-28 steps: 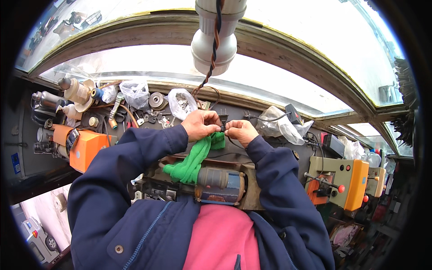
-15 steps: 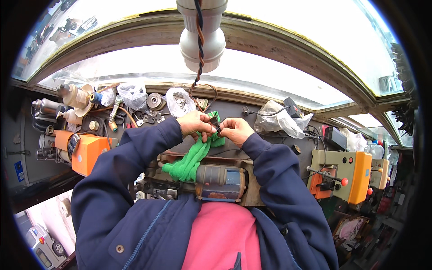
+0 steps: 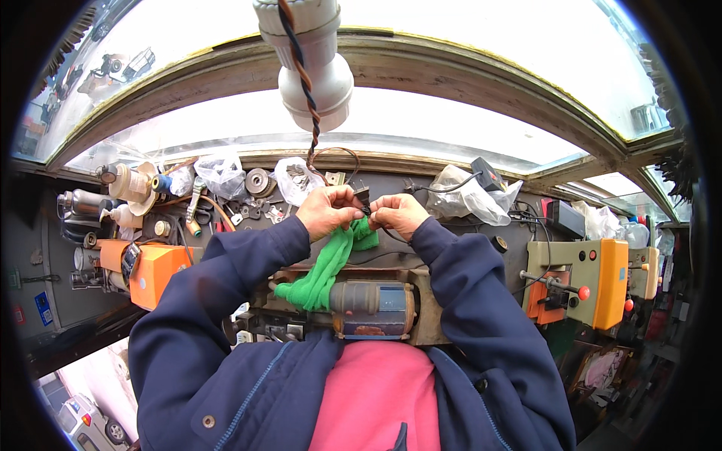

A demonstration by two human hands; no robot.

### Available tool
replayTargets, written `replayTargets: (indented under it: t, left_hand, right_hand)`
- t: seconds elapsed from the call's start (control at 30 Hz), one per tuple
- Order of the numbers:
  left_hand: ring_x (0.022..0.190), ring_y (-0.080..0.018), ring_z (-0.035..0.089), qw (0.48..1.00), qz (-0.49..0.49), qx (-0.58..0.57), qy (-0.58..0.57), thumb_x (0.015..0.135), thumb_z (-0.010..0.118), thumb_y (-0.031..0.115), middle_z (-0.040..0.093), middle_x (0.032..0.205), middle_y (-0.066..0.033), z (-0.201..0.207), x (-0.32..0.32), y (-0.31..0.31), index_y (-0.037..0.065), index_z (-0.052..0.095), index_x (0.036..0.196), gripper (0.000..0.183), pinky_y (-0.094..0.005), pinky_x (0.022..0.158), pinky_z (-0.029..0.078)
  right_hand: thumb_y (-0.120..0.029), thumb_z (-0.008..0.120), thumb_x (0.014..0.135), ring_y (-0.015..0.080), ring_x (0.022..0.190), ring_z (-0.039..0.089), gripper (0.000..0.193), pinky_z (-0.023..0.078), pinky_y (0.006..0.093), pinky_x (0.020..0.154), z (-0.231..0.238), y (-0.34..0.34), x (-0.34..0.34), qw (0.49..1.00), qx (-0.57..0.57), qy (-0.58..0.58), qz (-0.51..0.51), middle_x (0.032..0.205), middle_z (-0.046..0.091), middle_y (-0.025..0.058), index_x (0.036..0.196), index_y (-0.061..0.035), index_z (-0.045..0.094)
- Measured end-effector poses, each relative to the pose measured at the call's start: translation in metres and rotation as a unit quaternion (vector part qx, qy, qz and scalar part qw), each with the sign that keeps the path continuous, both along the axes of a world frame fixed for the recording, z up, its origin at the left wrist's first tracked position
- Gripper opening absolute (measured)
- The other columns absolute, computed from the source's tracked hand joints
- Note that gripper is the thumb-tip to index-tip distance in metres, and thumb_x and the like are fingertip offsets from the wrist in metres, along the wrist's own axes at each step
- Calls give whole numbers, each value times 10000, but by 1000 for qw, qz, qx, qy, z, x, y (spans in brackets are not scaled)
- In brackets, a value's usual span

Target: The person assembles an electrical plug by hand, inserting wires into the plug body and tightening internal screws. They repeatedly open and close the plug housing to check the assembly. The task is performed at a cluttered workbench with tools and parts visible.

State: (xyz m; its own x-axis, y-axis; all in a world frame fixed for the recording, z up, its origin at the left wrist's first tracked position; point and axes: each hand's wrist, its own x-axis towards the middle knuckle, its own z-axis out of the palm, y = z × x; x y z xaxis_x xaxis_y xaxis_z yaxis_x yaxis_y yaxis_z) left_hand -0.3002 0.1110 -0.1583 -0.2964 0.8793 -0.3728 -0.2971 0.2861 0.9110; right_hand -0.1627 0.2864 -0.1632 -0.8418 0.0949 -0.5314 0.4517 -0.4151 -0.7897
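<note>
A small black power plug (image 3: pixel 362 195) with its prongs pointing away from me is between my two hands, above the bench. My left hand (image 3: pixel 328 212) pinches it from the left with thumb and fingers. From the right, my right hand (image 3: pixel 399 215) has its fingertips closed on the black cord (image 3: pixel 392 235) just below the plug. Directly under the hands hangs a green cloth (image 3: pixel 331 263), draped down onto the left end of a machine with a grey-blue motor (image 3: pixel 374 310). Part of the plug and cord is hidden by my fingers.
At left stand an orange key-cutting machine (image 3: pixel 159 274) and loose tools; a green-grey and orange machine (image 3: pixel 583 282) stands right. Plastic bags (image 3: pixel 465 197) and a black adapter (image 3: pixel 489 177) lie along the window side. A white lamp holder (image 3: pixel 316 83) hangs overhead on twisted wire.
The plug has been raised slightly away from the cloth and its prongs now show. Both hands stay closed around it and the cord. The view has shifted a little.
</note>
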Motion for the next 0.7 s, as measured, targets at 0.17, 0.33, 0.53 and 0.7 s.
replayTargets:
  t: [0.17,0.33,0.53,0.7]
  left_hand:
    - [671,-72,616,999,-21,-33,-3,883,728,112,663,827,-1,1,-1,1,45,647,1000,157,-226,611,489]
    - [673,-106,642,988,-55,-109,-97,850,752,201,658,842,-13,8,-11,-2,55,636,1023,254,-255,616,493]
    - [692,-115,651,983,-69,-100,-139,871,720,167,649,852,-9,11,-13,-6,79,578,1107,289,-251,601,488]
    - [707,-88,636,992,-88,-52,-80,884,715,126,652,873,3,6,-8,-3,90,559,1145,306,-216,585,463]
  right_hand:
    - [23,659,832,134,756,656,126,531,262,727,-13,-4,1,998,63,-2,8,831,694,69,956,47,662]
    - [-3,677,823,109,745,627,149,509,243,703,-17,-3,2,986,160,-37,28,823,680,55,967,35,666]
    - [-88,665,817,118,648,605,213,495,269,578,-21,-4,3,984,176,10,12,776,670,64,985,41,680]
    - [-54,670,821,145,755,643,223,530,279,711,-22,2,3,996,93,12,-8,816,683,88,1009,64,671]
